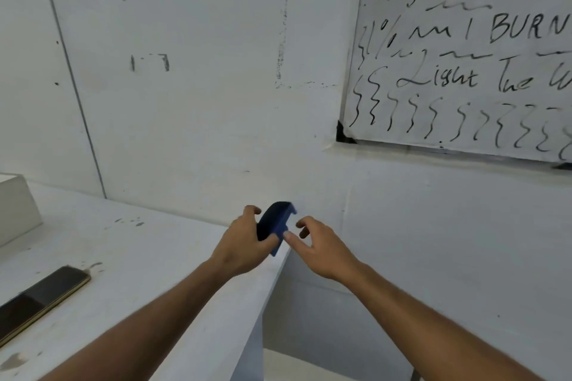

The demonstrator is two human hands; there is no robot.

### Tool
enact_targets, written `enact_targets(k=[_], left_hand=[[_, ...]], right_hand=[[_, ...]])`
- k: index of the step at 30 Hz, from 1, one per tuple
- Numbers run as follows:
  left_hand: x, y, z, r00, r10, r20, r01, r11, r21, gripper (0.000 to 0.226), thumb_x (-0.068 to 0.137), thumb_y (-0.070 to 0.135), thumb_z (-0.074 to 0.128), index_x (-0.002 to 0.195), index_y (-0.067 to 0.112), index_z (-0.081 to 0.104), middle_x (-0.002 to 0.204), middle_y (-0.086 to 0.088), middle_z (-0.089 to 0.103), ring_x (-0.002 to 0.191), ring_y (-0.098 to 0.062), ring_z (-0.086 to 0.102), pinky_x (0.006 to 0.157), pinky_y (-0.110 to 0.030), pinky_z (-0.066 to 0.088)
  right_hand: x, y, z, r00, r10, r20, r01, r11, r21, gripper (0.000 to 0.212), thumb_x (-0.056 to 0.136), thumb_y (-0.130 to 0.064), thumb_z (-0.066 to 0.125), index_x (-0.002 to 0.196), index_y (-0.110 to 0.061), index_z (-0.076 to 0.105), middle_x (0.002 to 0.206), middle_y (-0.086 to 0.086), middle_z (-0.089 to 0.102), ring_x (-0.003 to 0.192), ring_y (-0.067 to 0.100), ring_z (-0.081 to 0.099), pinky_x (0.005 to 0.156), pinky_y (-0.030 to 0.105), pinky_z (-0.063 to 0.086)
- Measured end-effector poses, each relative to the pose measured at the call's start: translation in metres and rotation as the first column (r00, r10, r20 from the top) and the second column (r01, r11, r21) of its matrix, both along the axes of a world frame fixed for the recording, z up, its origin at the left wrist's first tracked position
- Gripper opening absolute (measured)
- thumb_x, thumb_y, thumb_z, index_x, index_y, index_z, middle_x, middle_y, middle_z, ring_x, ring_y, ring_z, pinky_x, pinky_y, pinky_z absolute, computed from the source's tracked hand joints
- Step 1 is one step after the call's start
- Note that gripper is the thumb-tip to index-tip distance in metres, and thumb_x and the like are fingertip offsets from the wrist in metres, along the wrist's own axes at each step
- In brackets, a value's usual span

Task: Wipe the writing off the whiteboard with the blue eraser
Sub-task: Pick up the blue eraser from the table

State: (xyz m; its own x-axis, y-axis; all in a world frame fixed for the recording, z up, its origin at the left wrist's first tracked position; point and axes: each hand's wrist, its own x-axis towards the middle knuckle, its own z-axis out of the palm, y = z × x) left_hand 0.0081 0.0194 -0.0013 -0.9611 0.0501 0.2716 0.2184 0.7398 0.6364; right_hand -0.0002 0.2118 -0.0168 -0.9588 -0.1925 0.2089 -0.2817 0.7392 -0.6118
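My left hand (243,244) grips the blue eraser (275,224) by its lower end, holding it tilted above the right corner of the white table (130,257). Its dark felt side faces left. My right hand (318,246) hovers just right of the eraser with fingers spread, the thumb tip close to the eraser's blue edge; I cannot tell if it touches. The whiteboard (464,52) hangs on the wall at the upper right, well above both hands, covered in black handwriting and squiggles. Its right part runs out of view.
A dark phone (40,297) lies on the table at the lower left. A white box (15,204) stands at the table's far left edge. The table's right edge drops off below my hands, with a lower white surface (325,365) beneath. The wall is marked and scuffed.
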Motion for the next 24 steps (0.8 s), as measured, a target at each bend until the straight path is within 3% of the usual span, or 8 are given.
enact_targets(k=[3,6,9,13,17,20,24], left_hand=[[0.009,0.022,0.024,0.993,-0.11,-0.049,0.116,0.986,0.123,0.064,0.093,0.032,0.063,0.147,0.014,0.032,0.115,0.001,0.063,0.086,-0.01,0.066,0.06,-0.012,0.05],[0.017,0.047,0.047,0.972,-0.216,-0.091,0.231,0.951,0.206,0.069,0.096,0.03,0.062,0.153,0.021,0.023,0.126,0.004,0.059,0.094,-0.005,0.065,0.068,-0.013,0.05],[0.021,0.073,0.071,0.945,-0.298,-0.136,0.324,0.912,0.252,0.075,0.098,0.029,0.062,0.156,0.028,0.015,0.128,0.008,0.054,0.101,-0.005,0.064,0.074,-0.015,0.053],[0.023,0.114,0.108,0.882,-0.411,-0.229,0.463,0.844,0.27,0.079,0.096,0.026,0.066,0.156,0.029,0.014,0.136,0.006,0.054,0.11,-0.006,0.062,0.084,-0.019,0.056],[0.02,0.161,0.149,0.822,-0.456,-0.342,0.53,0.832,0.164,0.081,0.09,0.042,0.07,0.155,0.031,0.023,0.135,0.014,0.052,0.114,-0.006,0.058,0.095,-0.031,0.054],[0.015,0.199,0.181,0.775,-0.435,-0.458,0.534,0.838,0.108,0.067,0.092,0.052,0.063,0.149,0.029,0.036,0.132,0.012,0.051,0.112,-0.006,0.055,0.09,-0.026,0.051],[0.005,0.264,0.226,0.658,-0.407,-0.633,0.569,0.82,0.065,0.05,0.099,0.051,0.051,0.137,0.019,0.05,0.128,0.006,0.052,0.114,-0.009,0.052,0.097,-0.033,0.05]], right_hand=[[0.002,0.001,0.024,0.993,0.054,0.106,-0.016,0.943,-0.332,0.074,0.087,-0.078,0.035,0.143,-0.029,0.038,0.13,-0.002,0.06,0.11,0.015,0.061,0.093,0.036,0.051],[0.011,0.012,0.054,0.995,0.074,0.06,-0.027,0.822,-0.568,0.046,0.1,-0.06,0.035,0.135,-0.031,0.044,0.12,-0.005,0.066,0.104,0.009,0.066,0.086,0.03,0.054],[0.022,0.034,0.085,0.999,0.045,-0.026,-0.051,0.738,-0.673,0.036,0.102,-0.052,0.041,0.131,-0.033,0.049,0.118,-0.005,0.067,0.1,0.008,0.068,0.082,0.026,0.057],[0.038,0.075,0.127,0.979,-0.074,-0.191,-0.071,0.75,-0.658,0.039,0.098,-0.053,0.051,0.134,-0.038,0.048,0.115,0.0,0.063,0.102,0.014,0.067,0.074,0.024,0.057],[0.051,0.125,0.167,0.913,-0.205,-0.353,-0.047,0.806,-0.59,0.046,0.095,-0.05,0.059,0.137,-0.035,0.047,0.114,-0.008,0.059,0.102,0.008,0.064,0.072,0.022,0.057],[0.053,0.169,0.199,0.77,-0.349,-0.534,0.074,0.881,-0.468,0.054,0.09,-0.053,0.064,0.137,-0.03,0.049,0.117,-0.008,0.057,0.105,0.003,0.057,0.083,0.02,0.05],[0.051,0.228,0.247,0.514,-0.453,-0.728,0.237,0.891,-0.388,0.057,0.092,-0.054,0.06,0.14,-0.026,0.049,0.115,-0.003,0.056,0.097,0.004,0.053,0.08,0.021,0.047]])
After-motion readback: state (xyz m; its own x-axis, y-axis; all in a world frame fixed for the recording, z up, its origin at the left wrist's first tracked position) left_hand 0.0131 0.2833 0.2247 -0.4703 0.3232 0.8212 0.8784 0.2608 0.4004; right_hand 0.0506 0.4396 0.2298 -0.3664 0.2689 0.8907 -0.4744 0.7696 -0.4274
